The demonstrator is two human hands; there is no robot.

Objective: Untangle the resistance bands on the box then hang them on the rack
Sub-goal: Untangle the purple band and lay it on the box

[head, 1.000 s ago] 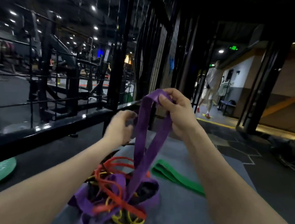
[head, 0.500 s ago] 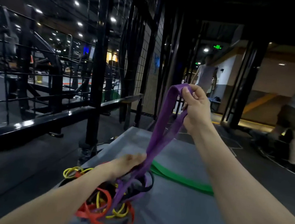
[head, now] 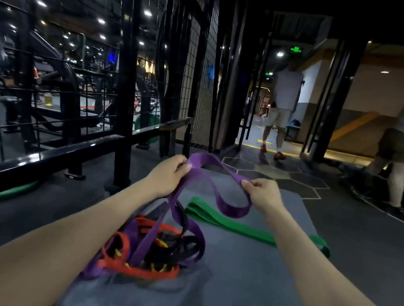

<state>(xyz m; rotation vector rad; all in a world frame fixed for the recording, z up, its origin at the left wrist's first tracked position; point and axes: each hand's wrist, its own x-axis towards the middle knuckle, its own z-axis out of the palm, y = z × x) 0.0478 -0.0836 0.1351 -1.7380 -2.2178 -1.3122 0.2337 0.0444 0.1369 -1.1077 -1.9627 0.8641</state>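
Head view: both the left hand [head: 168, 174] and right hand [head: 263, 193] pinch the purple band [head: 218, 180], held above the box [head: 245, 271], its lower end caught in the tangle [head: 154, 250]. Untangling is underway; next, I judge, the purple must be drawn clear. A green band [head: 233, 225] lies free on the box.

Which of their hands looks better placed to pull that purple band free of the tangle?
Probably the left hand: it grips the purple band where the strand runs down into the tangled pile. The right hand pinches the free loop farther away.
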